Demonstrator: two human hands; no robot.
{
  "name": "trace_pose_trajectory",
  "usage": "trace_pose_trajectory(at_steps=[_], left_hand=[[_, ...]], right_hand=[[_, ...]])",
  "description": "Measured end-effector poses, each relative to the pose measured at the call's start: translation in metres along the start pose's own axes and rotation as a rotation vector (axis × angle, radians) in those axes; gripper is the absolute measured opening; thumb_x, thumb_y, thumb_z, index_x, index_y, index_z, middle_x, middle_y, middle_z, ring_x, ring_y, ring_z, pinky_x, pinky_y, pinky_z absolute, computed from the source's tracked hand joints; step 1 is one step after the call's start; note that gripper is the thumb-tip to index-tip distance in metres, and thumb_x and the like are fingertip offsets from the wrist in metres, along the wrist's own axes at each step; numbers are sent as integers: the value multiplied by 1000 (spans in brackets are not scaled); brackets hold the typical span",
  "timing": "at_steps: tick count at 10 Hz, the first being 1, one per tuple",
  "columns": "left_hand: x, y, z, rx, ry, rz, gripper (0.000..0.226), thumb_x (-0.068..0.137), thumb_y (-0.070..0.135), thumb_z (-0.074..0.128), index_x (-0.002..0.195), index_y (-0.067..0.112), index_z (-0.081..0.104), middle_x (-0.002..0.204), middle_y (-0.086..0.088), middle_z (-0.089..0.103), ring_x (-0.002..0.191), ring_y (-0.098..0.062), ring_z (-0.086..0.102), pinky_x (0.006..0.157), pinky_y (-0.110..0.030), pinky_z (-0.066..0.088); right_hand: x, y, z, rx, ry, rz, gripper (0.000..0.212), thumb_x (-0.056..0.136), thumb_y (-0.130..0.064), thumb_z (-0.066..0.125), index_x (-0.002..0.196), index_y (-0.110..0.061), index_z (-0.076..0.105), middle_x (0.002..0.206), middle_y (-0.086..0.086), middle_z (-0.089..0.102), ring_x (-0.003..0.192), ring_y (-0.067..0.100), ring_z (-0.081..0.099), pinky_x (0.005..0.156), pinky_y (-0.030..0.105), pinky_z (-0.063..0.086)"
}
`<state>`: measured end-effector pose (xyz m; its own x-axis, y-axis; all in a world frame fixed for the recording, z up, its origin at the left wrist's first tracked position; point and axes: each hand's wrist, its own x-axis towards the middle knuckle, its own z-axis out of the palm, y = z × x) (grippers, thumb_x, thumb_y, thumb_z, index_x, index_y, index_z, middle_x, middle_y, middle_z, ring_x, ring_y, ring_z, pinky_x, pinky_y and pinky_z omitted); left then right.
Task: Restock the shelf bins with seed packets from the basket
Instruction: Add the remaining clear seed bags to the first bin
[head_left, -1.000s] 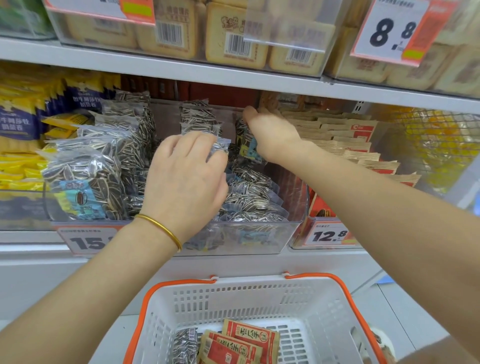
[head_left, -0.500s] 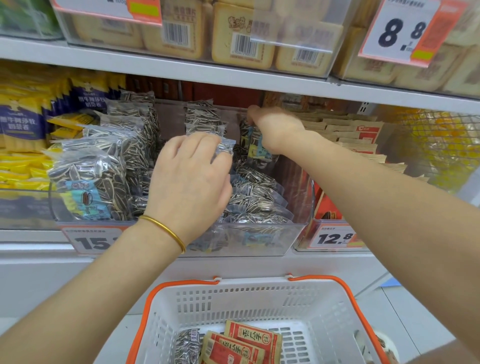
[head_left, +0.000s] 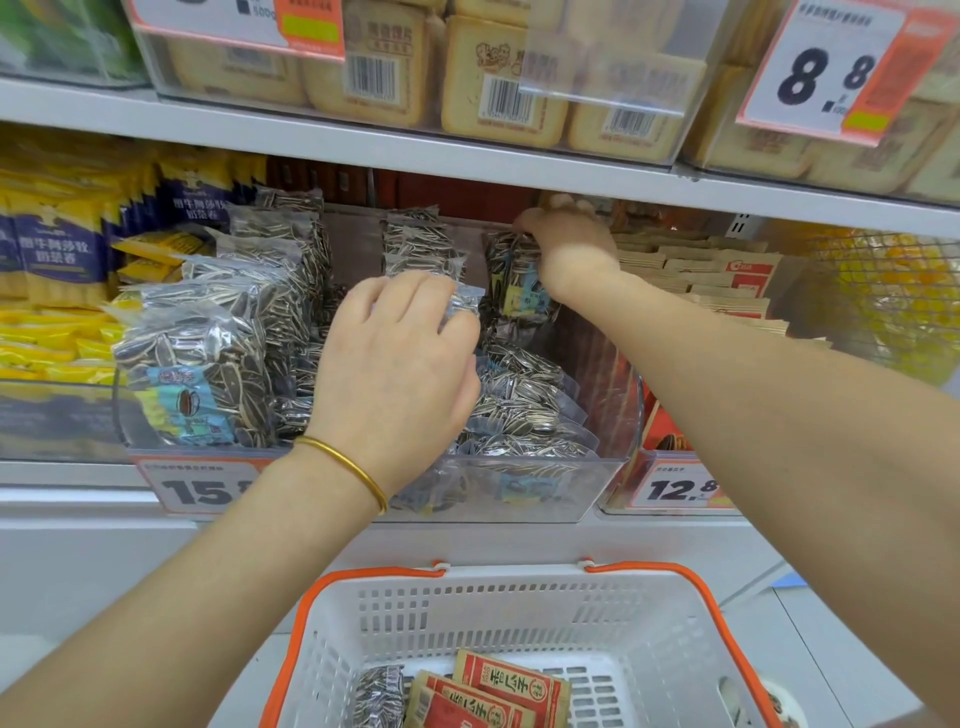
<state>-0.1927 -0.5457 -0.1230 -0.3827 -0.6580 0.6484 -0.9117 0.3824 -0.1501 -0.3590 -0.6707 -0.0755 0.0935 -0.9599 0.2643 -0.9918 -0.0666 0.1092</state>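
A clear shelf bin (head_left: 582, 483) holds several clear packets of striped sunflower seeds. My right hand (head_left: 569, 249) reaches deep to the back right of the bin and grips an upright seed packet (head_left: 514, 280) by its top. My left hand (head_left: 395, 364) hovers over the middle of the bin, its fingers curled on the top edge of another clear packet (head_left: 462, 304). Below, the white basket with an orange rim (head_left: 498, 613) holds red-and-tan seed packets (head_left: 493, 691) and one striped seed packet (head_left: 379, 696).
The upper shelf edge (head_left: 467, 150) hangs just above my right hand, with biscuit boxes on top. Yellow and blue bags (head_left: 57, 270) fill the bin to the left. Tan packets (head_left: 717, 280) fill the bin to the right. Price tags 15 and 12.8 front the bins.
My right hand has pushed its packet farther back and up in the bin. My left hand stays on its packet in the middle.
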Motion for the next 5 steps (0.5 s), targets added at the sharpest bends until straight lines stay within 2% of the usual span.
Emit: trace_pose_trajectory(at_steps=[1, 2, 3, 5], left_hand=[[0, 0, -1, -6, -1, 0, 27, 82, 24, 44, 88, 11, 66, 108, -11, 63, 105, -32, 57, 90, -41, 34], [0, 0, -1, -11, -1, -1, 26, 81, 24, 44, 87, 11, 66, 107, -11, 63, 104, -32, 57, 89, -41, 35], [0, 0, 0, -20, 4, -2, 24, 81, 23, 46, 86, 11, 66, 107, -11, 63, 104, -32, 57, 89, -42, 37], [-1, 0, -1, -39, 12, -4, 25, 82, 23, 46, 87, 10, 66, 112, -12, 62, 105, -32, 57, 89, -41, 36]], right_hand=[[2, -2, 3, 60, -13, 8, 67, 78, 14, 49, 139, -13, 41, 135, 15, 45, 127, 36, 39, 98, 41, 42], [-2, -4, 2, 128, -11, 57, 66, 76, 21, 48, 136, -3, 37, 129, 19, 49, 123, 35, 45, 89, 39, 43], [-4, -2, 0, 134, -13, 93, 65, 74, 21, 49, 134, -2, 38, 133, 19, 43, 124, 36, 44, 95, 39, 43], [-5, -3, -2, 97, 1, 116, 59, 74, 21, 48, 128, -3, 40, 127, 18, 43, 123, 37, 43, 92, 42, 45]])
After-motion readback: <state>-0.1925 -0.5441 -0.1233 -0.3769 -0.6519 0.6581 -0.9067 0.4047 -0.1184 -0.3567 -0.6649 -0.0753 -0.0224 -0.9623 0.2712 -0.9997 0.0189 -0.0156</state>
